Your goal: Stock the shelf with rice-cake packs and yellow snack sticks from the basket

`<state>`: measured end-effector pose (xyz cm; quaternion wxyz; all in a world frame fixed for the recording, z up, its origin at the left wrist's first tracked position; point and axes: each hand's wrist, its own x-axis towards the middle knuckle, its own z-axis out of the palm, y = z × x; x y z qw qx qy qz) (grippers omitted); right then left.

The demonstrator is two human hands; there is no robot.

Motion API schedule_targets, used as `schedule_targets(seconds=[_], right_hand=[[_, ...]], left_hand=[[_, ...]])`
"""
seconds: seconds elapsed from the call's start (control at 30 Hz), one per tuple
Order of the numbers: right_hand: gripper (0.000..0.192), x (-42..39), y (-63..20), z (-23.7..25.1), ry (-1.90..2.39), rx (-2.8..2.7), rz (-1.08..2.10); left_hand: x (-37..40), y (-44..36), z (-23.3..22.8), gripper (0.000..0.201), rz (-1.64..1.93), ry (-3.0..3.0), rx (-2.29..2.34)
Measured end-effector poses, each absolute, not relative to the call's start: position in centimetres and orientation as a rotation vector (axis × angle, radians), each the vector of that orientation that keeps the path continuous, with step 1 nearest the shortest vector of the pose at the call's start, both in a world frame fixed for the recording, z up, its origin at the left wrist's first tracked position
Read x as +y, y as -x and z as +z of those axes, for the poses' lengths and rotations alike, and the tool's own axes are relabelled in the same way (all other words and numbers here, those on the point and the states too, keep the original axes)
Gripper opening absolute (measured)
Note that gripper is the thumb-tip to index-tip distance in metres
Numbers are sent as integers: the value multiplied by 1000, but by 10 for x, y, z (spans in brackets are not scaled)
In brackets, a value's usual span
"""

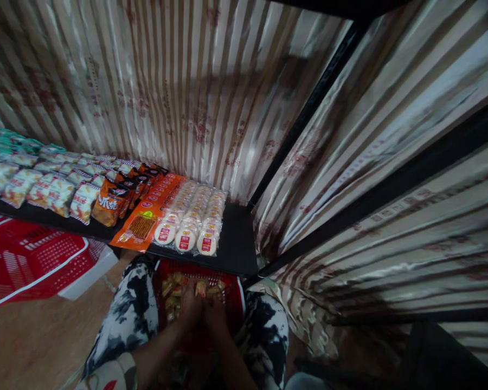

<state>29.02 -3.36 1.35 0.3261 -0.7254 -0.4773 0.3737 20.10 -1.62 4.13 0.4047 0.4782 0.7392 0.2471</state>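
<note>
Both my hands reach down into a red plastic basket [233, 303] that sits between my knees. My left hand [190, 310] and my right hand [215, 314] are side by side, fingers curled among small yellowish snack packets [174, 290] in the basket. The blur hides whether either hand grips a packet. Above the basket a black shelf [238, 244] carries clear packs of round white rice cakes [193, 216] and an orange snack packet [146, 219].
Rows of small snack bags [44, 184] fill the shelf to the left. Another red basket [28, 260] lies on the wooden floor at left. Striped curtain fabric [187, 81] hangs behind and to the right, on black shelf posts [309, 108].
</note>
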Motion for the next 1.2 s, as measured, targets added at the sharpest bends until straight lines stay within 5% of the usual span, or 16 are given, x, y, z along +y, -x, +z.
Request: schedule_targets(seconds=[0.47,1.2], right_hand=[[24,-25,-311,78,1633,-1114,878],[21,63,-353,95,1835,-1071,712]], left_hand=[[-4,-236,79,35,1299,-1270,1523],[79,-272,139,48,767,-1472,1626]])
